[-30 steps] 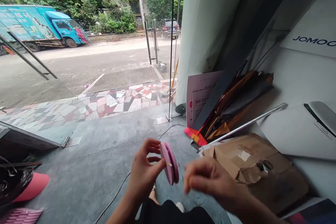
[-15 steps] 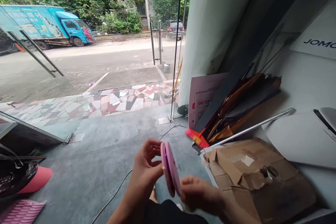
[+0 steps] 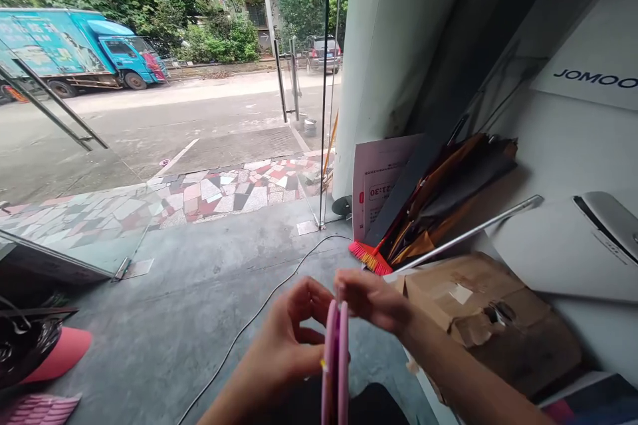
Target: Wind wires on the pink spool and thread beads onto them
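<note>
Pink spool (image 3: 343,362) w/ btm off-frame

left hand (image 3: 288,340) curled, right hand (image 3: 375,302) close beside

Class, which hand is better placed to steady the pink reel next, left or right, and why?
Probably the left hand: its thumb lies against the pink reel. The right hand is by the top edge; contact there is unclear.
</note>
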`<move>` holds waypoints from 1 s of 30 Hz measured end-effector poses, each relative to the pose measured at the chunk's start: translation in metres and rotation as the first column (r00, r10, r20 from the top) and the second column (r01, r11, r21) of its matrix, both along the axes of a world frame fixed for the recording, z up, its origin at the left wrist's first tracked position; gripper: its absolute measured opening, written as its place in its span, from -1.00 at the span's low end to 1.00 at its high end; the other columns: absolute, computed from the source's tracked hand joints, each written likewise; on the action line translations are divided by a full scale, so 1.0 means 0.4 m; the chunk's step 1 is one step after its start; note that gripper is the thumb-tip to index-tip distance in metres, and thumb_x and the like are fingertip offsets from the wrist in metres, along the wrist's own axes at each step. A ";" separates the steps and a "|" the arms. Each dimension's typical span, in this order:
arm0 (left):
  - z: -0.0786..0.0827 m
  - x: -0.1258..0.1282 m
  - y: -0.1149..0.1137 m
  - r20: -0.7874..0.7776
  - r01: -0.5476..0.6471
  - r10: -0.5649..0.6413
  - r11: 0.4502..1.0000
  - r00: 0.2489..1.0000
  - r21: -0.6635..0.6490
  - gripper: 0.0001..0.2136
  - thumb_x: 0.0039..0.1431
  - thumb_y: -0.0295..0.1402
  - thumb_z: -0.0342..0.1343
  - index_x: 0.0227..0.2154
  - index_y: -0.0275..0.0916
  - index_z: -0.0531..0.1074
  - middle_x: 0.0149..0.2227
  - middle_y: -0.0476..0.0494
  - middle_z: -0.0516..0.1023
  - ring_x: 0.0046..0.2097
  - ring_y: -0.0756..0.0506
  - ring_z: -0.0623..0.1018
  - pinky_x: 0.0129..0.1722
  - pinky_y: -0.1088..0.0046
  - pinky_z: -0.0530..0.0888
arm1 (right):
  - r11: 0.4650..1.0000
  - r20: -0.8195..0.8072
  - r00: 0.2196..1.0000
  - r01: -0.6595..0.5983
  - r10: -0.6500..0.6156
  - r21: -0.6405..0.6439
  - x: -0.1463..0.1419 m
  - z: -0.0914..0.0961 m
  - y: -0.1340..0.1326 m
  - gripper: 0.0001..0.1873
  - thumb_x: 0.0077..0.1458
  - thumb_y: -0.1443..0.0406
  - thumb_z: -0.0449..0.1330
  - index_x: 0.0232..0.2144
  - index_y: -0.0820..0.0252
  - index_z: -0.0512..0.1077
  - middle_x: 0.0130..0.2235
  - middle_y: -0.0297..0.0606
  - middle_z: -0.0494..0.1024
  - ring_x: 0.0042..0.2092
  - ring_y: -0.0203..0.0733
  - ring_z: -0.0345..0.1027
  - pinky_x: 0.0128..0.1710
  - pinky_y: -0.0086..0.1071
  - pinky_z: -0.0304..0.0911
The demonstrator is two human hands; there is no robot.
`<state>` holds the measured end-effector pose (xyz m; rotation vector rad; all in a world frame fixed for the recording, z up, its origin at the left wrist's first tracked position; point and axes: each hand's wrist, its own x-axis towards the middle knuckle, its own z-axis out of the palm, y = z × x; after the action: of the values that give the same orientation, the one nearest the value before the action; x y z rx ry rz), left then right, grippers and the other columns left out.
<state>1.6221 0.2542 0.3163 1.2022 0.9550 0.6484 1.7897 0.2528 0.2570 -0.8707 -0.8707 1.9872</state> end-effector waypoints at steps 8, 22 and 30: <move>-0.006 -0.013 0.009 0.026 -0.291 0.290 0.951 0.957 0.102 -0.75 -0.25 -0.50 0.17 -0.41 -0.21 0.30 -0.45 0.04 0.38 -0.36 0.00 0.41 -0.45 0.57 0.37 | 0.975 -0.092 0.972 -0.218 0.215 -0.029 -0.030 -0.003 -0.067 -0.63 -0.14 0.08 0.28 -0.63 0.31 0.40 -0.64 -0.40 0.24 -0.62 -0.47 -0.05 -0.58 -0.47 -0.18; 0.017 -0.027 -0.017 0.045 -0.130 0.128 0.991 0.991 0.027 -0.73 -0.32 -0.54 0.20 -0.46 -0.22 0.32 -0.47 0.03 0.40 -0.38 -0.01 0.42 -0.45 0.56 0.39 | 0.988 -0.062 0.988 -0.143 0.139 -0.063 -0.025 -0.003 -0.010 -0.63 -0.13 0.09 0.25 -0.62 0.25 0.27 -0.64 -0.47 0.13 -0.61 -0.46 -0.13 -0.59 -0.49 -0.18; 0.009 -0.033 -0.003 0.002 -0.378 0.384 0.909 0.923 0.176 -0.76 -0.23 -0.48 0.20 -0.42 -0.20 0.33 -0.44 0.04 0.40 -0.36 -0.01 0.42 -0.41 0.55 0.39 | 0.962 0.026 0.967 -0.255 0.254 0.100 -0.044 0.017 -0.079 -0.63 -0.12 0.05 0.26 -0.55 0.29 0.43 -0.62 -0.38 0.23 -0.55 -0.40 0.05 -0.51 -0.44 -0.07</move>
<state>1.6088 0.2529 0.3200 1.1898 1.1947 1.0443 1.7722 0.2213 0.2638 -0.7435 -1.1299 2.1348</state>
